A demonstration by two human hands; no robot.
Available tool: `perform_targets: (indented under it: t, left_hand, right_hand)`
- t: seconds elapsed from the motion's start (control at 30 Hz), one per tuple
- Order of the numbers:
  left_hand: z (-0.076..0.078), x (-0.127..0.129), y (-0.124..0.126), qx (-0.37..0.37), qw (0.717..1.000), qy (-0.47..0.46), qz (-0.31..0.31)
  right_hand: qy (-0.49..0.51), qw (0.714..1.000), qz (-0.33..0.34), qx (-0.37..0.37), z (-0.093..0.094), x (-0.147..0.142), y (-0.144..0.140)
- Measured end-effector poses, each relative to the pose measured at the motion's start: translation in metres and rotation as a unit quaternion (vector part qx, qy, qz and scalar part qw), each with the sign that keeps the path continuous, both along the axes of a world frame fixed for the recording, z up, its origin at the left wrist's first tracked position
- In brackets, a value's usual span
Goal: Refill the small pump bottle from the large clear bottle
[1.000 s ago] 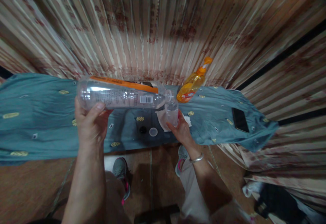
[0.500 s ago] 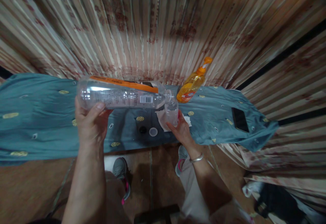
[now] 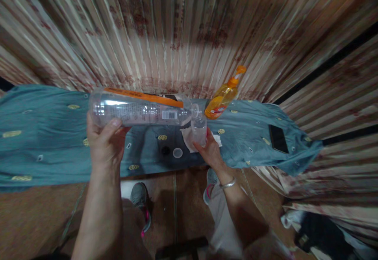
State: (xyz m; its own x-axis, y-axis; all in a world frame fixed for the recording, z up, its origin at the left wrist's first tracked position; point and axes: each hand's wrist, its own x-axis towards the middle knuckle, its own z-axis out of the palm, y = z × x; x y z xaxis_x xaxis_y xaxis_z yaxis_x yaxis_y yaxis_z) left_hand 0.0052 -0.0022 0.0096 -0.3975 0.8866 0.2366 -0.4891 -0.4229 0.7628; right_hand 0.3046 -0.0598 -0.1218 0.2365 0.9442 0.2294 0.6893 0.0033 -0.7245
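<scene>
My left hand (image 3: 103, 143) grips the base end of a large clear plastic bottle (image 3: 138, 112) with an orange label, held sideways above the table. Its open neck points right and meets the mouth of a small clear bottle (image 3: 199, 130). My right hand (image 3: 211, 151) holds that small bottle upright just above a white tissue (image 3: 186, 138). Two loose caps, one dark (image 3: 165, 150) and one clear (image 3: 177, 153), lie on the cloth below the bottles.
A teal cloth with yellow spots (image 3: 44, 134) covers the table. An orange pump bottle of soap (image 3: 223, 98) stands at the back. A black phone (image 3: 278, 138) lies at the right. Striped curtains (image 3: 177, 27) hang behind. My shoes show below the table edge.
</scene>
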Motion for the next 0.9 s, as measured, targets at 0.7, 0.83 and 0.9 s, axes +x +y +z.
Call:
perform_targets:
  t: [0.7, 0.83, 0.9]
  left_hand:
    - [0.0005, 0.0001, -0.0005, 0.005, 1.0, 0.003, -0.002]
    - [0.0001, 0.0, -0.0006, 0.003, 1.0, 0.0, -0.004]
    - [-0.0006, -0.0005, -0.0002, 0.005, 1.0, -0.001, -0.005]
  right_hand:
    - [-0.009, 1.0, 0.005, 0.016, -0.0052, 0.001, 0.0006]
    - [-0.007, 1.0, 0.002, 0.012, -0.0033, 0.0011, 0.0006]
    - [-0.003, 1.0, 0.003, 0.006, -0.0027, 0.0011, 0.0005]
